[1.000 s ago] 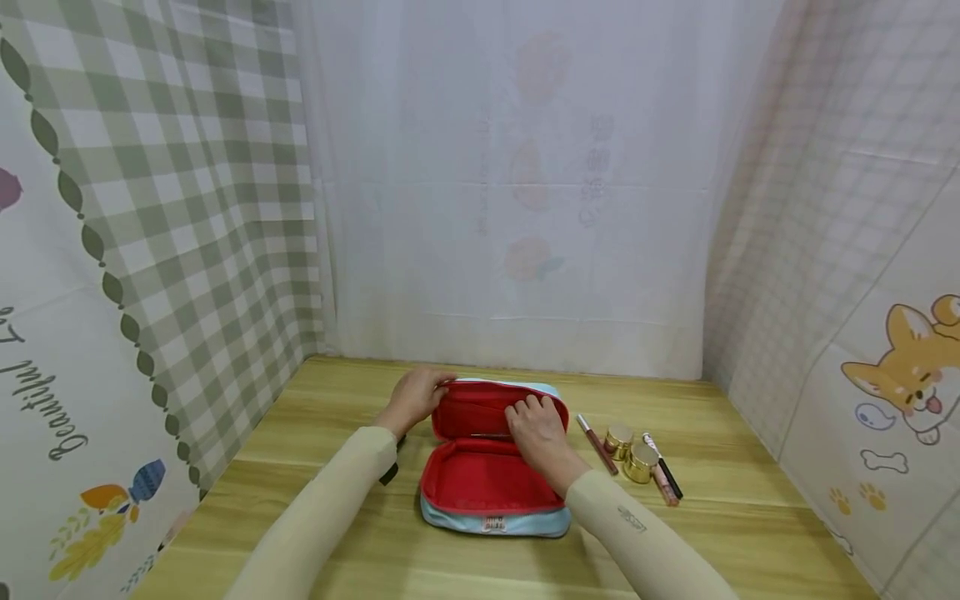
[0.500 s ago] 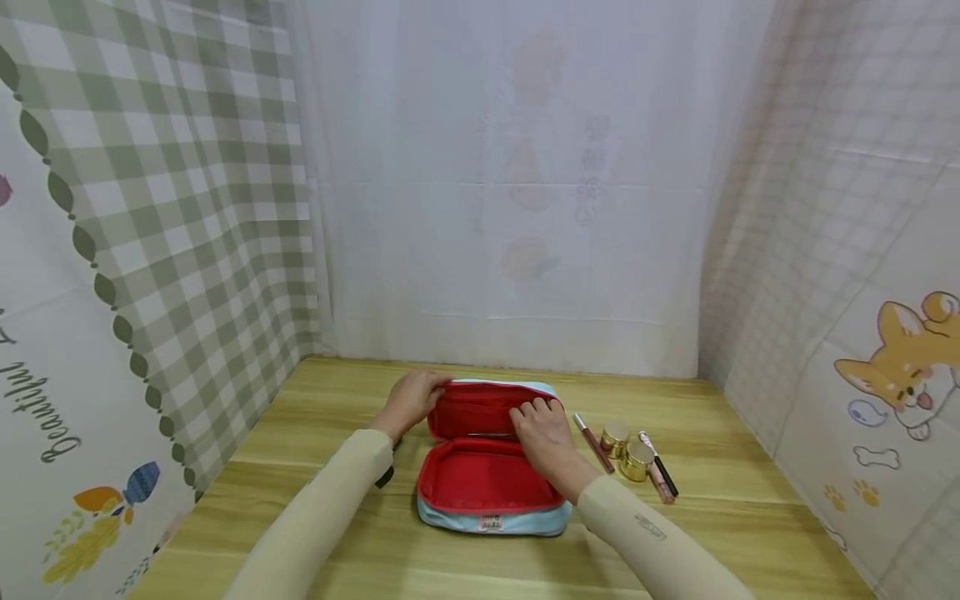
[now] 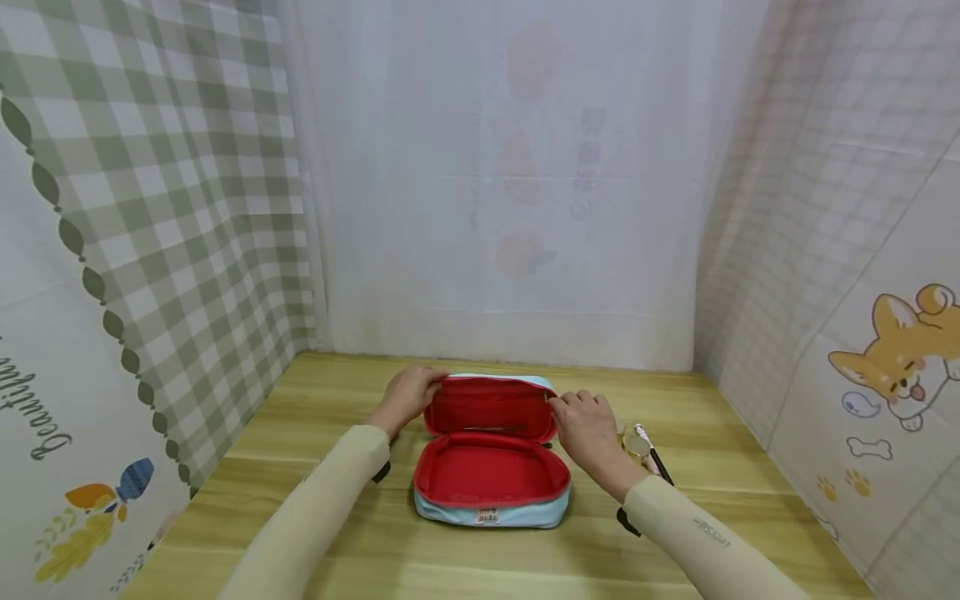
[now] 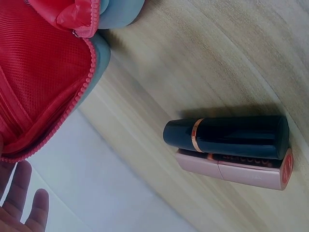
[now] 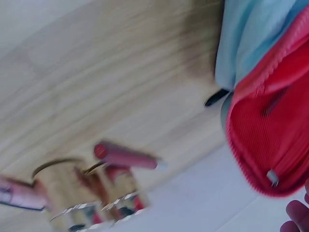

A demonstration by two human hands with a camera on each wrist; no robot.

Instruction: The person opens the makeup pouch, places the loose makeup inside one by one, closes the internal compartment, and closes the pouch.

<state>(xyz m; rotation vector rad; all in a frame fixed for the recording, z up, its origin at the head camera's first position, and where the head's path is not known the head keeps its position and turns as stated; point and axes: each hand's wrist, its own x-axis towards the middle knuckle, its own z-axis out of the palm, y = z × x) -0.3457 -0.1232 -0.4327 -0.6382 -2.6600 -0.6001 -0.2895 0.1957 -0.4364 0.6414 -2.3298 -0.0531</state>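
A light blue cosmetic bag (image 3: 491, 512) with red lining lies unzipped on the table, its lid raised at the back. My left hand (image 3: 407, 396) grips the lid's left edge; its fingers (image 4: 20, 186) show behind the red zipper rim in the left wrist view. At the lid's right edge is my right hand (image 3: 592, 429), fingers curled at the rim, fingertips (image 5: 297, 212) partly out of the right wrist view. A metal zipper pull (image 5: 273, 178) sits in the inside corner of the lid near them. A long thin item shows inside the lid's mesh pocket (image 3: 491, 408).
Left of the bag lie a black lipstick tube (image 4: 231, 137) and a pink one (image 4: 236, 170), touching. Rightward are gold-lidded jars (image 5: 67, 193), a reddish slim tube (image 5: 128, 157), a pink tube (image 5: 21, 194) and a black-and-white pen-like stick (image 3: 654, 457). Fabric walls surround the wooden table (image 3: 337, 533).
My right hand has moved right, from inside the lid to its right edge, now covering part of the items there. The left hand stays on the lid.
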